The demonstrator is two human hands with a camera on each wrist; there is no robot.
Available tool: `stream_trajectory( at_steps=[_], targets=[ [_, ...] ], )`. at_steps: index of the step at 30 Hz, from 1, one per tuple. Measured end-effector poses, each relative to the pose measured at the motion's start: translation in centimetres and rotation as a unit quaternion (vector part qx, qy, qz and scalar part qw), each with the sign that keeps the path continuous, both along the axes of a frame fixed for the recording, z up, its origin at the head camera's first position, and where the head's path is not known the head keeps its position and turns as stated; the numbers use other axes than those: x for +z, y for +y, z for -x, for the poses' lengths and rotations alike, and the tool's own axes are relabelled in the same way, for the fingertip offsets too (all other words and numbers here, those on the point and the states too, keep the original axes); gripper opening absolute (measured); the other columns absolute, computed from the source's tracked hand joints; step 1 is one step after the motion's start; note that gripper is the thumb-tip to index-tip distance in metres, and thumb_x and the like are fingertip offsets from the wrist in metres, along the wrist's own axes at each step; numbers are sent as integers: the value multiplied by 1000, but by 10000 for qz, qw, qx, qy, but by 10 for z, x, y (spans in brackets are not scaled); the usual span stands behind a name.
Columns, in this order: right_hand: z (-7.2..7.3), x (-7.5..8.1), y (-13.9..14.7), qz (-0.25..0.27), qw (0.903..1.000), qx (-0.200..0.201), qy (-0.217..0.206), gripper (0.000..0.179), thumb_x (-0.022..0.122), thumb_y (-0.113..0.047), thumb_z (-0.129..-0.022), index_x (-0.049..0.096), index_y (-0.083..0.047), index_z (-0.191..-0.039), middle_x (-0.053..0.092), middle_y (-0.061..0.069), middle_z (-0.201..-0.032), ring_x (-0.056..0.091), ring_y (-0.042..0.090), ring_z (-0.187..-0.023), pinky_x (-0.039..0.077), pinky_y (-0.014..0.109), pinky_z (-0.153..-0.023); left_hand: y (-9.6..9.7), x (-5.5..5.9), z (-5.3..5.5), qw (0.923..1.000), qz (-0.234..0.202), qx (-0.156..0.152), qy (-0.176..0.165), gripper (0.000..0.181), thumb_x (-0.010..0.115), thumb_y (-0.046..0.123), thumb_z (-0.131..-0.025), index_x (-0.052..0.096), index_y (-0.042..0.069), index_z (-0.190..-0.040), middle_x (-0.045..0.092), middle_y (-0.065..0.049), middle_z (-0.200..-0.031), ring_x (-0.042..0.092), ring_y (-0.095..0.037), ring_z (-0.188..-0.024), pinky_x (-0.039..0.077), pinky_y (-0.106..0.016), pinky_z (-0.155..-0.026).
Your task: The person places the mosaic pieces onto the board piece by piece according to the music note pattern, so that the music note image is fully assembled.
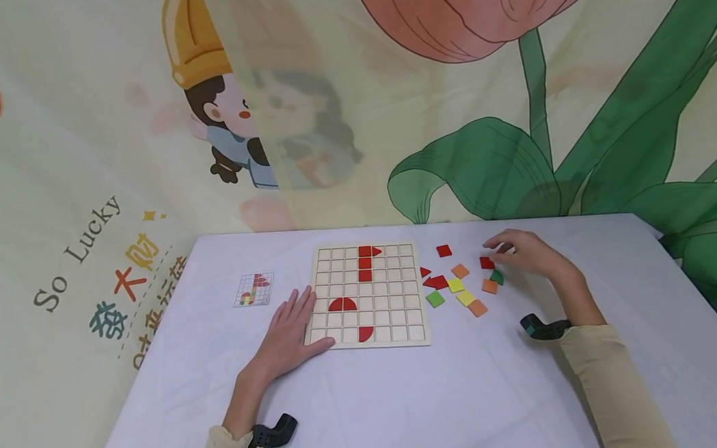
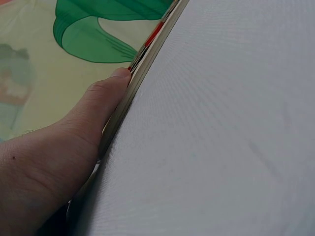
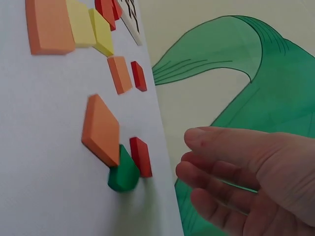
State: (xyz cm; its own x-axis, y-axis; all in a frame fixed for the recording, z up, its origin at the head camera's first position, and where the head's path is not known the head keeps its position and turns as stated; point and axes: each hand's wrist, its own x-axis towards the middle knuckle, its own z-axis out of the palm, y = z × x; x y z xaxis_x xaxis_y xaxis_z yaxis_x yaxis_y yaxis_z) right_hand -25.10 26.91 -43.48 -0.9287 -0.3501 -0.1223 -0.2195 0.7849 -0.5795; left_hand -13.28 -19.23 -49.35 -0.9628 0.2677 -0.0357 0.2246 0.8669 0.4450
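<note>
The left hand (image 1: 288,332) rests spread at the left side of a wooden grid board (image 1: 395,312), its thumb over the front left corner. Red pieces sit in some of the board's squares: a red column with a triangle (image 1: 376,251) at the top, two quarter rounds (image 1: 342,305) side by side lower down, and one quarter round (image 1: 365,334) near the front. Over the right end of the loose pieces hovers the right hand (image 1: 523,249), fingers loosely bent, nothing between them. Just below its fingertips lie a red square (image 3: 141,157) and a green rounded piece (image 3: 124,172).
Right of the board are scattered loose pieces: orange squares (image 1: 477,308), yellow squares (image 1: 456,284), a light green square (image 1: 435,299) and several red ones (image 1: 444,250). A small pattern card (image 1: 254,289) lies left of the board. A printed cloth (image 1: 461,94) hangs behind the table.
</note>
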Motion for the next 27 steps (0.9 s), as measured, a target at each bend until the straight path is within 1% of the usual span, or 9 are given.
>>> stream_trajectory(
  at_steps=[4,9,12,15,17,19,22,24,27],
  targets=[
    [-2,-6,-17,170,9996,198,74,33,66,-10,-91,63,2,-122,64,21,-117,62,34,-104,59,39,-82,0,0,-1,10000,4,7,-22,99,65,58,-83,19,9,-155,14,-8,-165,6,-32,-153,11,-55,-122],
    [-9,-14,-55,216,9982,546,75,28,68,-14,-89,68,-5,-115,67,12,-110,61,25,-97,58,31,-78,0,-1,0,10000,28,22,-34,99,64,59,-83,18,9,-156,14,-7,-165,5,-31,-153,11,-55,-122],
    [-16,-17,-73,40,9954,937,171,24,69,-14,-89,71,-8,-113,67,9,-111,60,24,-100,58,34,-82,0,-1,0,10000,14,33,-9,100,64,60,-83,18,9,-156,14,-7,-165,5,-31,-153,11,-55,-122],
    [-21,-20,-85,-288,9887,1403,447,24,69,-13,-89,73,-8,-112,66,9,-115,59,27,-109,56,39,-90,0,-2,-1,10000,13,41,-12,100,63,61,-83,18,10,-156,14,-6,-165,5,-31,-153,11,-55,-122],
    [-23,-21,-90,-523,9836,1593,667,25,70,-12,-88,73,-8,-112,66,8,-116,59,28,-113,55,41,-93,0,-2,-1,10000,20,39,-20,100,63,61,-83,17,10,-156,13,-6,-165,5,-31,-153,11,-56,-122],
    [-24,-22,-94,-684,9798,1680,837,23,70,-10,-87,74,-8,-110,68,7,-113,60,27,-112,55,40,-94,0,-1,-1,10000,21,40,-24,100,63,61,-83,17,10,-156,13,-6,-165,5,-31,-153,11,-55,-122],
    [-25,-22,-97,-833,9780,1661,951,18,71,-9,-86,75,-9,-103,69,4,-105,63,22,-104,57,36,-90,0,-1,-1,10000,16,39,-27,99,63,61,-84,18,9,-156,14,-7,-165,5,-31,-153,11,-56,-122],
    [-25,-22,-99,-918,9783,1596,954,14,72,-9,-86,75,-10,-99,69,2,-101,64,19,-98,57,33,-87,0,0,-1,10000,13,37,-40,99,63,61,-84,18,9,-156,14,-7,-165,5,-31,-153,11,-55,-122],
    [-26,-22,-100,-1026,9796,1466,915,16,72,-10,-86,74,-12,-101,68,1,-98,61,16,-95,57,32,-85,0,1,-1,10000,16,49,-77,99,63,61,-84,18,9,-156,14,-7,-165,5,-31,-154,10,-54,-123]
  ],
)
